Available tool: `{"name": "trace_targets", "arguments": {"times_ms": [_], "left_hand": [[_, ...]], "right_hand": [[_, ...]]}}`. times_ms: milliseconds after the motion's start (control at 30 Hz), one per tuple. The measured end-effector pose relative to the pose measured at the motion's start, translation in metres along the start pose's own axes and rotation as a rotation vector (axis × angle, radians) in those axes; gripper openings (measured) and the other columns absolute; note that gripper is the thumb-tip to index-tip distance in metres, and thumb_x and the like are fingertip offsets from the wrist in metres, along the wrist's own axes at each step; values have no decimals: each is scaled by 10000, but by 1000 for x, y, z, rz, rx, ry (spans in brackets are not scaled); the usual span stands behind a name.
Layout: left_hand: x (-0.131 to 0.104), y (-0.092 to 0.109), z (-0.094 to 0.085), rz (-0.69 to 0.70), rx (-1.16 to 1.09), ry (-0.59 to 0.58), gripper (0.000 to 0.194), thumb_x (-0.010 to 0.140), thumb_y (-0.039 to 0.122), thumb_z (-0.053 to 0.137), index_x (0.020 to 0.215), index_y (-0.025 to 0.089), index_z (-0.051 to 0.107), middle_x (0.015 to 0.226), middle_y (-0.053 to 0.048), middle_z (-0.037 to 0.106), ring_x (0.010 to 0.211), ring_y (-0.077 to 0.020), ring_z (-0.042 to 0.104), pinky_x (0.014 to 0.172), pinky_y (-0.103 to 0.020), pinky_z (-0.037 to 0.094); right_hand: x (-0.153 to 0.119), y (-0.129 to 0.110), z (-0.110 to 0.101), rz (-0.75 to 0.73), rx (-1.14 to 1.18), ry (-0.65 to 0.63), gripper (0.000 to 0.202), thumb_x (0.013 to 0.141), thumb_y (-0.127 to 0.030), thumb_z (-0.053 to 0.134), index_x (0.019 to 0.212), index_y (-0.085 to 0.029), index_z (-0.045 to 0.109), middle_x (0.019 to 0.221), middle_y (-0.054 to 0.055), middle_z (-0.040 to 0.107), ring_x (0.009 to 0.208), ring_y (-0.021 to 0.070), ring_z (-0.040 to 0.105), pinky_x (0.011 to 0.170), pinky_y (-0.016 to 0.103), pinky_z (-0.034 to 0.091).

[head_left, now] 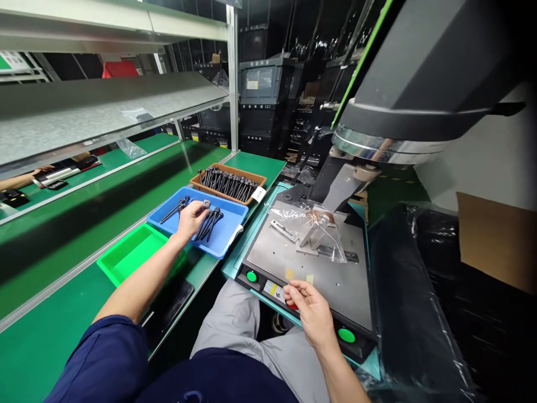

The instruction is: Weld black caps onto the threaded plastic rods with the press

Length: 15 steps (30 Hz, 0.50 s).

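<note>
The left hand's (191,220) grip pinches a dark square-ended part (206,205) above the blue tray (229,221); picking seems in hand, next calling for a clear lift. Brown tray (221,195) at two o'clock, green tray (134,246) at eight. Right hand (310,312), at four, is curled; contents I cannot tell.

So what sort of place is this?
Probably a factory assembly workstation: there's a press-like machine with green buttons, a brown tray packed with black bolt-like parts, and stacked plastic crates behind the bench.
</note>
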<state>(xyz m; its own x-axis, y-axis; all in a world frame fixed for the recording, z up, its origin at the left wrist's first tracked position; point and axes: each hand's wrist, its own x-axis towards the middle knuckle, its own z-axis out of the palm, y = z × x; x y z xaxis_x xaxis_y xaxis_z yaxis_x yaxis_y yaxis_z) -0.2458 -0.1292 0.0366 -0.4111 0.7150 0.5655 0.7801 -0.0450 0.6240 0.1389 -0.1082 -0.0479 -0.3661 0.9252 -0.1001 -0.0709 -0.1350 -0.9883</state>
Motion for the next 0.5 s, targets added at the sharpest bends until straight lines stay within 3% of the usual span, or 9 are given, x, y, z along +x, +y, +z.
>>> {"name": "trace_targets", "arguments": {"times_ms": [500], "left_hand": [[-4,-6,0,100,74,4,211,890,346,551,915,183,684,898,-71,685,844,-179,611,818,-292,468]], "right_hand": [[2,11,-4,26,6,7,465,720,-558,770,960,-176,654,832,86,711,712,204,658,642,317,555]]}}
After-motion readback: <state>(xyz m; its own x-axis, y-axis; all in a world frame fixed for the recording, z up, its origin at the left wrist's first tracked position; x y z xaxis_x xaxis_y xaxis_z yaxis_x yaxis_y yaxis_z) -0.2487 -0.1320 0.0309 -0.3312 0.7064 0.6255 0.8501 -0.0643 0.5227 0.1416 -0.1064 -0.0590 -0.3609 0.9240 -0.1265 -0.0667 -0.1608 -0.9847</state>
